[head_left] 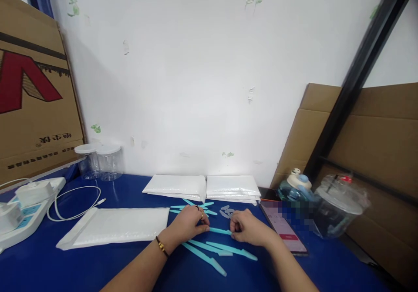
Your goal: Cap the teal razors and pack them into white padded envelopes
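My left hand (pixel 192 224) pinches the handle end of a turquoise eyebrow razor (pixel 219 230). At the razor's other end, the fingers of my right hand (pixel 246 227) are closed on the head, which they partly hide. Closer to me, several more turquoise razors (pixel 209 259) lie spread on the blue tabletop (pixel 137 268), with pale covers over their heads. Behind my left hand is a crossed pile of similar razors (pixel 209 205). Small clear plastic caps (pixel 225 211) lie just beyond my right fingertips.
Two stacks of white padded mailers, a left stack (pixel 176 186) and a right stack (pixel 232 187), lie by the wall. Another mailer (pixel 120 226) is at left, near a cable (pixel 78 187) and power strip (pixel 35 222). A phone (pixel 285 231) and lidded plastic tub (pixel 339 203) stand right.
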A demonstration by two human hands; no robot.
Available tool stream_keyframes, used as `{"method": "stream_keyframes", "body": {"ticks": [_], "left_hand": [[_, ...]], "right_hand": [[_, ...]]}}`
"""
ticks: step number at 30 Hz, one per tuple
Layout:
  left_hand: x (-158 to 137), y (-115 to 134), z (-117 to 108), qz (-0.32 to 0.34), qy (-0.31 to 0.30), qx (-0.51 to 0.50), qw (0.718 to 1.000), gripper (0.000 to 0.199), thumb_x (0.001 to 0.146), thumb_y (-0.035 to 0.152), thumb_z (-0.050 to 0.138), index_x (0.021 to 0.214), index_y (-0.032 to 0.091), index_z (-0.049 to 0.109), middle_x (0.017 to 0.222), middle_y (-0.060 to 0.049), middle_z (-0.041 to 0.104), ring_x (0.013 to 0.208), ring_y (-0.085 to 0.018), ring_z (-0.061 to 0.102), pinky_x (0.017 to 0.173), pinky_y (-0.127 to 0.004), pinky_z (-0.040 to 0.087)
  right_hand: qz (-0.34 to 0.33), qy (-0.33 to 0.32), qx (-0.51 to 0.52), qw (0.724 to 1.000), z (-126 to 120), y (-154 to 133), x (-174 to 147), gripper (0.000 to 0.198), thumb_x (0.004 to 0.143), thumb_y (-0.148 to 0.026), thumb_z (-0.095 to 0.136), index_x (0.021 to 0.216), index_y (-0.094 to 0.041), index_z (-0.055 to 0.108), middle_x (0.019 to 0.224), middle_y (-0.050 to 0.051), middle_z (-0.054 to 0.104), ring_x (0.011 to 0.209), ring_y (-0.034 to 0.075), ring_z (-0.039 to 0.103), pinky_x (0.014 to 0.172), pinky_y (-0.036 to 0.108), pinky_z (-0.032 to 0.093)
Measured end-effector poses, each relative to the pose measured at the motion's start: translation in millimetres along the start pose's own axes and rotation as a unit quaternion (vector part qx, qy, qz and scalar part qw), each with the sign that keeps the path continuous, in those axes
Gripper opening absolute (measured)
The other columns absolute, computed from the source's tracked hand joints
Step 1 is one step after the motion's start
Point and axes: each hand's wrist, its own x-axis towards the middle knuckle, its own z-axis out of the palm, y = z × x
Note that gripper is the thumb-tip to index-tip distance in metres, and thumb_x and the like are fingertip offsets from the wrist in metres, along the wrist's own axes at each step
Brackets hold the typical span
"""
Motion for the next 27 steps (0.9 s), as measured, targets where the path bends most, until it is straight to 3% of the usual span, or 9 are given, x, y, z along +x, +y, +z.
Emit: {"method": "stream_keyframes", "body": {"ticks": [6, 13, 15, 19, 21, 27], "left_hand": [[2, -2, -11, -0.032, 0.021, 0.052, 0.998, 0.017, 0.084, 0.029, 0.052, 0.080, 0.023, 0.067, 0.088, -0.001, 0.069, 0.089, -0.018, 0.058, 0.079, -0.029, 0.035], [-5, -28, -32, -0.145, 0.067, 0.092, 0.983, 0.017, 0.081, 0.029, 0.052, 0.081, 0.023, 0.067, 0.086, -0.002, 0.068, 0.088, -0.019, 0.057, 0.077, -0.030, 0.036], [-6, -28, -32, -0.144, 0.080, 0.067, 0.984, 0.018, 0.077, 0.034, 0.057, 0.087, 0.024, 0.067, 0.086, -0.001, 0.067, 0.086, -0.019, 0.058, 0.075, -0.028, 0.037], [-6, -10, -25, -0.092, 0.059, 0.003, 0.994, 0.020, 0.076, 0.039, 0.059, 0.085, 0.024, 0.067, 0.084, 0.000, 0.066, 0.082, -0.016, 0.058, 0.073, -0.024, 0.038], [-6, 1, -20, -0.058, 0.024, -0.025, 0.998, 0.021, 0.076, 0.041, 0.059, 0.084, 0.024, 0.068, 0.083, 0.001, 0.066, 0.081, -0.015, 0.058, 0.073, -0.023, 0.038], [-6, 15, -8, 0.004, -0.033, -0.070, 0.997, 0.028, 0.076, 0.048, 0.060, 0.089, 0.024, 0.068, 0.085, 0.001, 0.067, 0.078, -0.014, 0.059, 0.067, -0.021, 0.039]], "right_hand": [[-0.025, 0.063, -0.035, 0.997, -4, -2, 6, 0.007, 0.076, -0.018, 0.056, 0.073, -0.021, 0.062, 0.081, 0.000, 0.061, 0.077, 0.016, 0.054, 0.079, 0.030, 0.034], [0.062, 0.150, -0.019, 0.986, -12, 20, 5, 0.009, 0.072, -0.027, 0.063, 0.077, -0.020, 0.065, 0.084, 0.003, 0.062, 0.079, 0.018, 0.056, 0.071, 0.027, 0.039], [0.070, 0.115, 0.015, 0.991, -16, 23, -4, 0.015, 0.066, -0.030, 0.068, 0.076, -0.020, 0.066, 0.082, 0.002, 0.063, 0.076, 0.018, 0.057, 0.064, 0.024, 0.040], [0.100, -0.099, 0.073, 0.987, -18, 17, -18, 0.020, 0.049, -0.030, 0.078, 0.062, -0.020, 0.067, 0.058, -0.003, 0.060, 0.053, 0.013, 0.054, 0.046, 0.021, 0.034], [0.114, -0.154, 0.073, 0.979, -17, 13, -20, 0.018, 0.046, -0.024, 0.079, 0.057, -0.020, 0.066, 0.052, -0.005, 0.058, 0.047, 0.011, 0.051, 0.043, 0.020, 0.032], [0.065, -0.099, 0.095, 0.988, -9, 14, -11, 0.010, 0.052, -0.020, 0.074, 0.060, -0.019, 0.067, 0.055, -0.004, 0.060, 0.050, 0.011, 0.052, 0.046, 0.020, 0.034]]}}
